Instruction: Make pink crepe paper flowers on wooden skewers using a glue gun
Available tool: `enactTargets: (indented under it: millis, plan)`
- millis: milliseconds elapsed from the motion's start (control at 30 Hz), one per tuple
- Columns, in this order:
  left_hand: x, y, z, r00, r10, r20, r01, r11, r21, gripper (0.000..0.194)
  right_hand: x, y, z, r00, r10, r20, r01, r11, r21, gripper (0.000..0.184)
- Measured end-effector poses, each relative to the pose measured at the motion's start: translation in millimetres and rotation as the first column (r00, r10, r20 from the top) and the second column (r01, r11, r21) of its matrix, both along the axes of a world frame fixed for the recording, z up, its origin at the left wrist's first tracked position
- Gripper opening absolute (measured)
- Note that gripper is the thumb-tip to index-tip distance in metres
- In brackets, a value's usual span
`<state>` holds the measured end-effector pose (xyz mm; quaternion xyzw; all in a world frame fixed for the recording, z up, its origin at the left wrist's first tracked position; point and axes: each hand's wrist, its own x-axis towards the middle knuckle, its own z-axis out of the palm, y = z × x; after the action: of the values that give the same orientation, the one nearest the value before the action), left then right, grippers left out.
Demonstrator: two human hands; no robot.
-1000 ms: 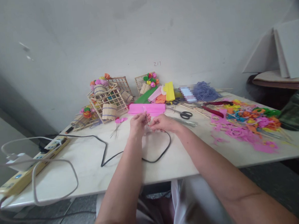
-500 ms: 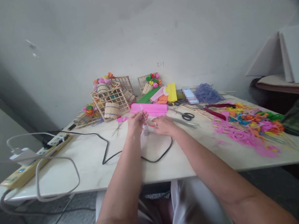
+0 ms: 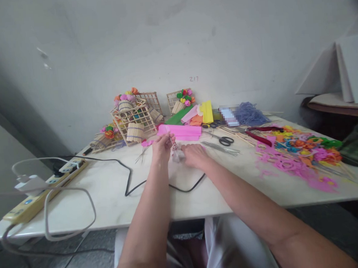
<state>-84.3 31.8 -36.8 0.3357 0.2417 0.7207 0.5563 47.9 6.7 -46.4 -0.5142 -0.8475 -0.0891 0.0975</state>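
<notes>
Near the middle of the table, my left hand (image 3: 161,148) is closed in a pinch on a thin pale stick (image 3: 171,139). My right hand (image 3: 195,155) is beside it, fingers curled down at the edge of a small whitish, see-through bundle (image 3: 177,155) that looks like a plastic bag. What those fingertips grip is hidden. Just behind both hands lies a folded sheet of pink crepe paper (image 3: 180,131). Some thin wires (image 3: 142,153) are left of my left hand, and a bunch of grey-green wires (image 3: 220,148) lies right of my right hand.
Small stick lattices with paper flowers (image 3: 134,117) stand at the back left. Black-handled scissors (image 3: 226,141), red-handled pliers (image 3: 260,137) and a heap of coloured paper scraps (image 3: 302,148) are on the right. A power strip (image 3: 45,196) and a black cable (image 3: 127,182) lie at left.
My right hand's fingers have curled in and lowered beside the whitish bundle, of which more now shows. My left hand keeps its pinch on the stick. The view has shifted slightly.
</notes>
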Motion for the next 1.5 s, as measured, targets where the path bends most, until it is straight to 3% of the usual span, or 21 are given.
enactTargets:
  millis: [267,400,467,533,600,633,700,933,1500]
  plan:
    - [-4,1,1.9,0.993,0.046,0.106,-0.044,0.999,-0.021,0.004,37,9,13.7,0.989,-0.140,-0.052,0.143,0.988,0.054,0.032]
    - [-4,5,-5.1,0.999,0.046,0.003,-0.046,0.999,-0.008,0.009,51,19,14.9,0.914,-0.242,-0.327,0.258,0.966,0.005,0.027]
    - [-2,5,-9.3,0.997,0.018,-0.070,-0.019,1.000,-0.006,0.013,54,23,16.1,0.786,-0.216,-0.579,0.192,0.976,-0.103,0.024]
    - [0,5,-12.5,0.993,-0.013,-0.116,0.012,1.000,-0.012,0.016,54,23,18.4,0.555,-0.151,-0.818,-0.018,0.981,-0.193,0.023]
    - [2,5,-14.5,0.989,-0.031,-0.143,0.027,0.999,-0.027,0.019,54,22,21.2,0.330,-0.108,-0.938,-0.231,0.954,-0.191,0.025]
    - [2,4,-15.1,0.988,-0.035,-0.153,0.030,0.999,-0.034,0.019,55,21,22.4,0.260,-0.095,-0.961,-0.301,0.938,-0.174,0.027]
    - [3,4,-16.0,0.984,-0.044,-0.170,0.038,0.998,-0.043,0.020,56,19,23.9,0.203,-0.088,-0.975,-0.378,0.912,-0.161,0.031]
    - [2,6,-19.2,0.982,-0.076,-0.172,0.071,0.997,-0.037,0.017,60,18,22.5,0.217,-0.073,-0.974,-0.448,0.879,-0.165,0.035]
    - [4,6,-19.5,0.980,-0.076,-0.186,0.067,0.996,-0.054,0.017,61,21,17.0,0.300,-0.099,-0.949,-0.424,0.877,-0.225,0.037]
